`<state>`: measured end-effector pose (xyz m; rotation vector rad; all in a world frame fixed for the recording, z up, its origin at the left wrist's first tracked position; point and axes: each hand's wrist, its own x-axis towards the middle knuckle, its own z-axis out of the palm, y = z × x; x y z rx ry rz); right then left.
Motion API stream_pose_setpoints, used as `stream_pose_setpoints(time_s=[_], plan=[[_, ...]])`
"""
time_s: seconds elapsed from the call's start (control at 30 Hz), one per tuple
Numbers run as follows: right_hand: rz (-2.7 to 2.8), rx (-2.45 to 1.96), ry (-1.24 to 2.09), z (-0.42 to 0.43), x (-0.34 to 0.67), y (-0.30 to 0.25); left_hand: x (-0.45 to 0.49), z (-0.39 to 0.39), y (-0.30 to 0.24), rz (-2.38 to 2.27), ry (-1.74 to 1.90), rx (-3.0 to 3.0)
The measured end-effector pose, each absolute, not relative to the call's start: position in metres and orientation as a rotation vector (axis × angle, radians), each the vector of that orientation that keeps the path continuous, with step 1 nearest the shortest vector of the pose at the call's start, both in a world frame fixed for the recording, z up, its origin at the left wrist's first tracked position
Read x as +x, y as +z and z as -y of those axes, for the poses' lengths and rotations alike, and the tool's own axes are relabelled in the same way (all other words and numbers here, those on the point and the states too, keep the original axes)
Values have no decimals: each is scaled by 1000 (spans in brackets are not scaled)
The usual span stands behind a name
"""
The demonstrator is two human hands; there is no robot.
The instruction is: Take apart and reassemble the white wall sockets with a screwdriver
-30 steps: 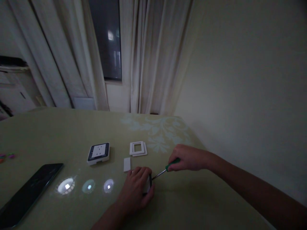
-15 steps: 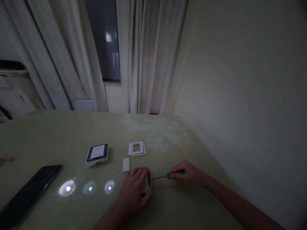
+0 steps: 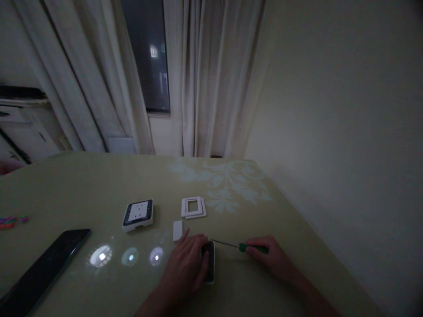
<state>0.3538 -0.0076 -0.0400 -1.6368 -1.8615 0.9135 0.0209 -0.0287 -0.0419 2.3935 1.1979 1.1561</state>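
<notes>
My left hand (image 3: pixel 185 266) is closed around a small wall switch (image 3: pixel 210 269) with a dark face and pale edge, tilted up on the table. Its fingers hide the left part of the switch. In my right hand (image 3: pixel 275 257) is a screwdriver (image 3: pixel 243 247), its green handle pinched between thumb and fingers. The shaft points left, and the tip is by the switch's upper edge; whether they touch I cannot tell. Just beyond my left fingers lies a small white rectangular piece (image 3: pixel 177 230).
Two stacked white square frames (image 3: pixel 202 211) lie farther back. Left of them sits a wall socket (image 3: pixel 139 214) on a white box. A black tablet-like slab (image 3: pixel 42 268) and small colourful items (image 3: pixel 8 222) are on the table's left. A wall (image 3: pixel 346 154) borders the right edge.
My left hand has tipped the switch so more of its dark face shows. The screwdriver tip has shifted up from the switch's side to its upper edge, and my right hand has drawn right.
</notes>
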Motion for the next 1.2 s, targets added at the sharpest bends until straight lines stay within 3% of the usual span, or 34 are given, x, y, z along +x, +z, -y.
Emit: stream_pose_setpoints(time_s=[0.2, 0.33, 0.43, 1.2], plan=[[1776, -1651, 919, 6, 361, -50, 9, 31, -14, -1041, 1469, 1529], [1770, -1657, 929, 8, 360, -52, 12, 31, 19, -533, 1344, 660], [1779, -1660, 920, 10, 359, -49, 13, 34, 31, -311, 1213, 349], [1833, -1686, 909, 9, 356, -39, 30, 50, 11, -259, 1234, 766]])
